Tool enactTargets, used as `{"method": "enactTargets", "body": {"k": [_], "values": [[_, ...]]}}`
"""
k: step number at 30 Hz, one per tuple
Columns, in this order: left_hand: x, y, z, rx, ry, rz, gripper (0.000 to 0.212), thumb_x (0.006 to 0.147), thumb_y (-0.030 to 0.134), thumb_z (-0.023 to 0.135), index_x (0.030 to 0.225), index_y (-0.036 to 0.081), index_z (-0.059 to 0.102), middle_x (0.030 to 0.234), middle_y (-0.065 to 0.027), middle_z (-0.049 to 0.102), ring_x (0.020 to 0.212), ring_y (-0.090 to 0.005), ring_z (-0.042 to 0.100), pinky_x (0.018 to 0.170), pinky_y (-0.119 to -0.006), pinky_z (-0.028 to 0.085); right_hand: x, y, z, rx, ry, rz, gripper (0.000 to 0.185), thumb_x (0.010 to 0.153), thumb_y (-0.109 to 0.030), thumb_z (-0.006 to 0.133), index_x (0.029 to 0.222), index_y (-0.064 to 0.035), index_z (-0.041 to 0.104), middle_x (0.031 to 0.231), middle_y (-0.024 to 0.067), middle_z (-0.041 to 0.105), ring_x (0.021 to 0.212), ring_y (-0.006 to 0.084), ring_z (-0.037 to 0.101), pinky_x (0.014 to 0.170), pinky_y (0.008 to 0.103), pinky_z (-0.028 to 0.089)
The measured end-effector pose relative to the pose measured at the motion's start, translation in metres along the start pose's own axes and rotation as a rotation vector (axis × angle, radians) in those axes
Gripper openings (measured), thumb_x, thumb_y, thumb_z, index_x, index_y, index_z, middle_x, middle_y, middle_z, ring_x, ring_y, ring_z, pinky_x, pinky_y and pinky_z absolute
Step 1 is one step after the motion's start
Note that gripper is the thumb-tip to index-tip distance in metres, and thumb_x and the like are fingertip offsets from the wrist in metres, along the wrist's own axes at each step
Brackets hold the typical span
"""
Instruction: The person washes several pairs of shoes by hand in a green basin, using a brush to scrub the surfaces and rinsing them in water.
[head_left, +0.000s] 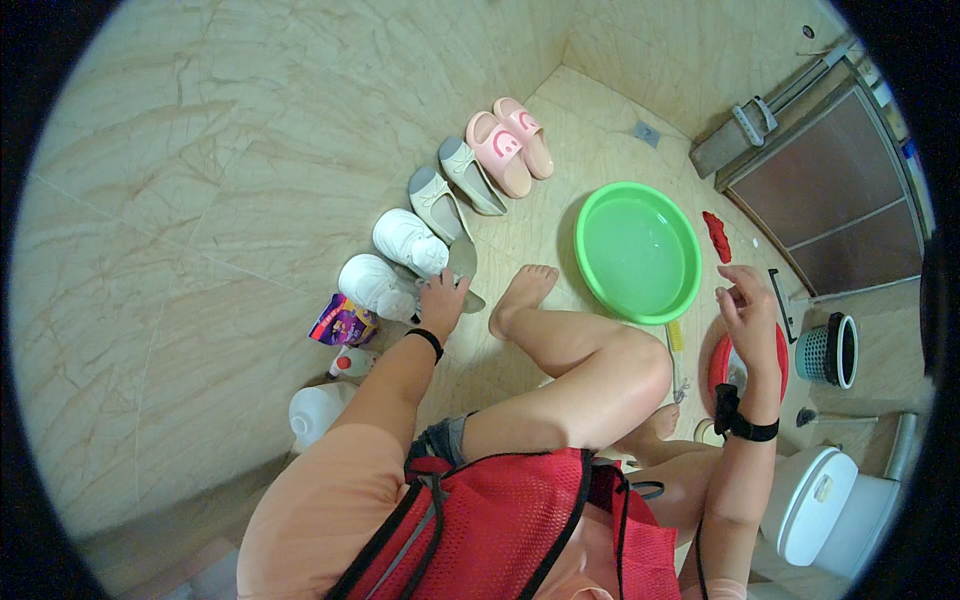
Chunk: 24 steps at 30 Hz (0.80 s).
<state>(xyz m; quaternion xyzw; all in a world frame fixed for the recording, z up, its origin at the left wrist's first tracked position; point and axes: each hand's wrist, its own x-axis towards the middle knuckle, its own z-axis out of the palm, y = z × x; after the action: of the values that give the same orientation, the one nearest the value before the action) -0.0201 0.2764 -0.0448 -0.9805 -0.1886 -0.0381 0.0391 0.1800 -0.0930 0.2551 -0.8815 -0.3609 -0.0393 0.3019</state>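
Observation:
My left hand (442, 298) reaches to the near end of a white shoe (376, 286) by the wall; whether its fingers grip anything is unclear. Beside it lie flat grey pieces, partly hidden, perhaps insoles (463, 259). A second white shoe (410, 241), a pair of pale flats with bows (437, 201) and pink slide sandals (501, 150) continue the row. My right hand (746, 307) is raised over the floor at the right, fingers bent and apart, holding nothing. Between the hands and farther forward stands a green plastic basin (581, 247) with water.
Near my left arm stand a purple pouch (345, 321), a bottle with a red cap (358, 362) and a white jug (319, 412). A yellow-bristled brush (676, 337), red basin (781, 360), red cloth (717, 236), basket (814, 352) and toilet (817, 506) are at the right.

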Motion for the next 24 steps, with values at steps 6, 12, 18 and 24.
{"method": "enactTargets", "body": {"k": [6,12,18,24], "values": [[0.002,-0.002,0.009,-0.178,-0.097,0.052,0.019,0.082,0.009,0.051,0.101,0.012,0.053,0.092,-0.0138,0.055,0.085,-0.0338,0.057,0.069,-0.042,0.048,0.002,-0.005,0.000,-0.015,-0.026,0.005,0.026,0.078,0.004,0.062,0.104,0.0007,0.061,0.097,0.0143,0.061,0.067,0.0211,0.061,0.061,0.0290,0.049],[0.017,-0.014,-0.027,-0.290,0.152,0.129,0.019,0.082,0.012,0.053,0.101,0.014,0.055,0.087,-0.0081,0.056,0.081,-0.0288,0.057,0.064,-0.043,0.049,0.004,-0.005,0.001,-0.003,-0.019,-0.038,0.026,0.078,0.003,0.062,0.104,0.0008,0.061,0.096,0.0143,0.061,0.067,0.0217,0.060,0.060,0.0296,0.049],[0.042,-0.079,-0.142,-0.185,0.397,0.039,0.020,0.082,0.009,0.051,0.100,0.011,0.057,0.090,-0.0097,0.057,0.087,-0.0302,0.055,0.071,-0.041,0.046,0.005,-0.009,0.001,-0.004,-0.038,-0.050,0.026,0.078,0.002,0.063,0.104,0.0009,0.061,0.093,0.0144,0.061,0.066,0.0220,0.059,0.059,0.0305,0.048],[0.042,-0.129,-0.118,0.214,0.424,0.015,0.033,0.081,0.011,0.052,0.115,0.013,0.056,0.117,-0.0104,0.056,0.097,-0.0278,0.055,0.077,-0.040,0.046,0.005,-0.009,0.004,0.001,-0.037,-0.058,0.025,0.078,0.001,0.063,0.103,0.0011,0.063,0.088,0.0144,0.062,0.064,0.0220,0.059,0.059,0.0306,0.047]]}}
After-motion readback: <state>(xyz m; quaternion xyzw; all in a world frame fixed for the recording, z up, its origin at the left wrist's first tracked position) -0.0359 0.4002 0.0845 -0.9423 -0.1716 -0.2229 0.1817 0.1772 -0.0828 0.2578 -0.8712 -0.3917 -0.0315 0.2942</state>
